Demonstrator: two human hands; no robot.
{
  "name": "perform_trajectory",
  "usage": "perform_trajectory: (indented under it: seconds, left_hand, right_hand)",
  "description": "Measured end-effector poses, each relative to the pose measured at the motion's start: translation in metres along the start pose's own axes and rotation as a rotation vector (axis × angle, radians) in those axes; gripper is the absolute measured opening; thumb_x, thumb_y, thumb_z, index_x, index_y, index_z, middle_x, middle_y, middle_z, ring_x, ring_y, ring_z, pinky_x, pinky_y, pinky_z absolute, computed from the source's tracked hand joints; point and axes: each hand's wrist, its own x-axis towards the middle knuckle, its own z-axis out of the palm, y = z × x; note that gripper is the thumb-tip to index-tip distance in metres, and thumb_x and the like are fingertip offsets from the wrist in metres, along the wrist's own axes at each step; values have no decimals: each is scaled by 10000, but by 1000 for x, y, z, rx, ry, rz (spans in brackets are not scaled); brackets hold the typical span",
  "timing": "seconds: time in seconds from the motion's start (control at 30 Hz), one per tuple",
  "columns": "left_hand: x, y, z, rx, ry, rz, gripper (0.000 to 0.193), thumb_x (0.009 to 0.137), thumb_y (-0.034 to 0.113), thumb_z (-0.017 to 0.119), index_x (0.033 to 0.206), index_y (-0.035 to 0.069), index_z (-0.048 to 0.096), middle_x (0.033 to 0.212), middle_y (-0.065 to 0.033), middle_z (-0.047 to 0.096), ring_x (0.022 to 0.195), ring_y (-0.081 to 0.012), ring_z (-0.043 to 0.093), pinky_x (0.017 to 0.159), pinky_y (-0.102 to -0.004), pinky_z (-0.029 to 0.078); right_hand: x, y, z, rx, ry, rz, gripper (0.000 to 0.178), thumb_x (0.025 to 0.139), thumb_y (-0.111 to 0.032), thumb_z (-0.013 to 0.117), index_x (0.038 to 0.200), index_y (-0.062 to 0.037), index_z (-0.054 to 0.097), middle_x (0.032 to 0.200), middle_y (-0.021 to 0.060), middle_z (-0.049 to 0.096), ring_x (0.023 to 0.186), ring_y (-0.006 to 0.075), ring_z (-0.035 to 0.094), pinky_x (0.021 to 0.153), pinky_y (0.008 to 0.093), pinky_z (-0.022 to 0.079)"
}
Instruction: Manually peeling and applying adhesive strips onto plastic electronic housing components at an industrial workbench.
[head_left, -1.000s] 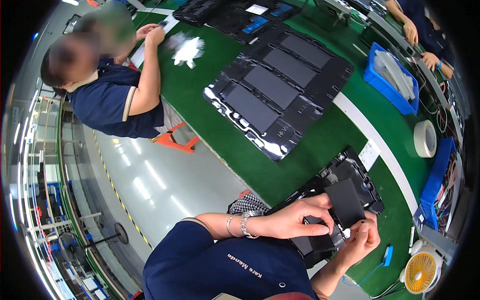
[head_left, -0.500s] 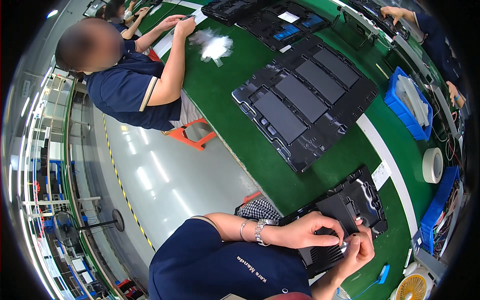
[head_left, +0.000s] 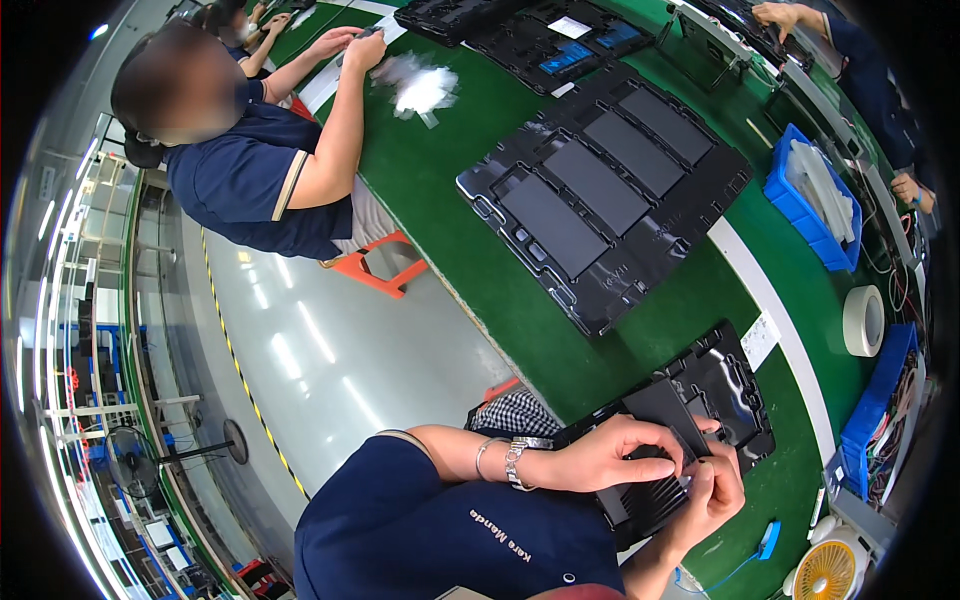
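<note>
A dark flat rectangular panel (head_left: 662, 408) is held at a tilt above a black moulded plastic tray (head_left: 738, 372). My right hand (head_left: 716, 492) is closed at the panel's near right edge, a fingertip showing beyond that edge. My left hand (head_left: 628, 458), with a watch and bracelet at the wrist, reaches across from the left. Its thumb and forefinger are pinched close to the right fingertips; what they hold, if anything, is too small to make out. Ribbed slots of the tray (head_left: 650, 502) show under my hands.
A larger black tray (head_left: 655, 255) holding several dark panels lies farther up the green table (head_left: 500, 320). Blue bins (head_left: 815, 215), a tape roll (head_left: 863, 320) and a small fan (head_left: 828, 572) line the right side. A co-worker (head_left: 270, 180) sits at the left edge beside clear film scraps (head_left: 425, 90).
The panel has tilted slightly, and my right fingers have shifted a little to the left at its edge. A shiny bit between my fingertips shows less now. The whole view has moved slightly.
</note>
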Motion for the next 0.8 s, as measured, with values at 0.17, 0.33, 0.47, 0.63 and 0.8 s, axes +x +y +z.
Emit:
perform_trajectory:
  seconds: [0.17,0.33,0.47,0.63,0.8]
  left_hand:
    - [1,-4,-1,49,15,17,89,929,8,557,975,-19,628,1487,-213,353,1409,-245,311,1063,-364,356]
    - [-1,0,0,62,31,-47,87,925,1,547,966,-25,619,1485,-224,350,1409,-241,305,1032,-347,363]
    - [2,2,1,96,20,-38,94,930,39,553,970,-18,617,1480,-222,364,1396,-220,320,1022,-333,354]
    - [5,1,4,124,8,-61,120,955,107,549,960,9,618,1476,-182,398,1382,-186,338,1051,-306,318]
    - [6,-6,3,117,-8,-100,89,929,44,567,956,-21,621,1461,-235,383,1416,-262,304,1056,-353,341]
  right_hand:
    - [5,-5,3,-58,126,-121,356,894,-263,604,700,35,585,830,142,660,636,148,538,554,265,386]
    - [10,-3,-6,-92,198,-139,333,895,-239,590,705,34,590,846,136,671,645,142,541,526,236,368]
    - [13,-5,-13,-81,200,-100,292,894,-202,589,727,37,608,832,120,668,634,130,541,530,227,365]
    - [13,-7,-16,-61,187,-84,238,891,-144,583,748,42,622,798,104,658,629,117,540,538,220,366]
    - [10,-2,-18,-60,205,-70,220,878,-125,576,734,36,614,757,98,649,624,120,541,539,221,365]
